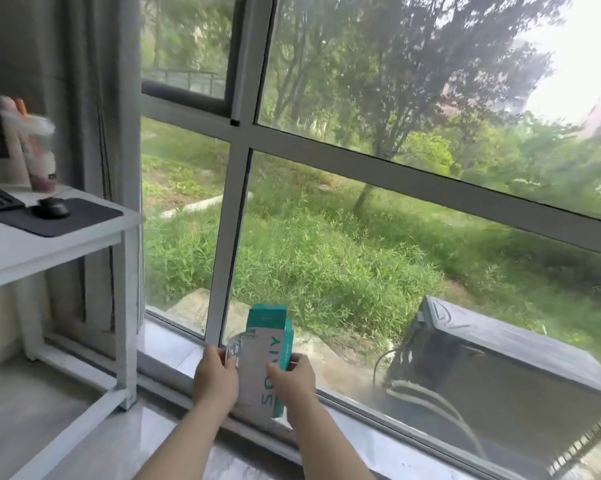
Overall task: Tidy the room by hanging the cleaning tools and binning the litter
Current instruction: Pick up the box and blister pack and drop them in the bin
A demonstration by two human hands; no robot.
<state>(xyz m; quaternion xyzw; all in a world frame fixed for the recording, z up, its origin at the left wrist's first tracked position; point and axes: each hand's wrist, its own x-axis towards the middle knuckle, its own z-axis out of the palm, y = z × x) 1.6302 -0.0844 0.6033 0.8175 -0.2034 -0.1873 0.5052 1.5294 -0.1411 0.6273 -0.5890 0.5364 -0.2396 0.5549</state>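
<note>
A tall white and teal cardboard box [261,362] with teal lettering stands upright on the window sill [174,348], close to the glass, its top flap open. My left hand [216,379] grips its left edge. My right hand [294,381] grips its right edge, fingers curled round the teal side. Both forearms reach in from the bottom of the view.
A white desk [49,244] stands at the left with a black mouse [51,207] on a dark mat, a keyboard corner and bottles at the back. Grey curtain [94,98] hangs beside the large window [243,150]. An outdoor air-conditioner unit [500,368] lies beyond the glass.
</note>
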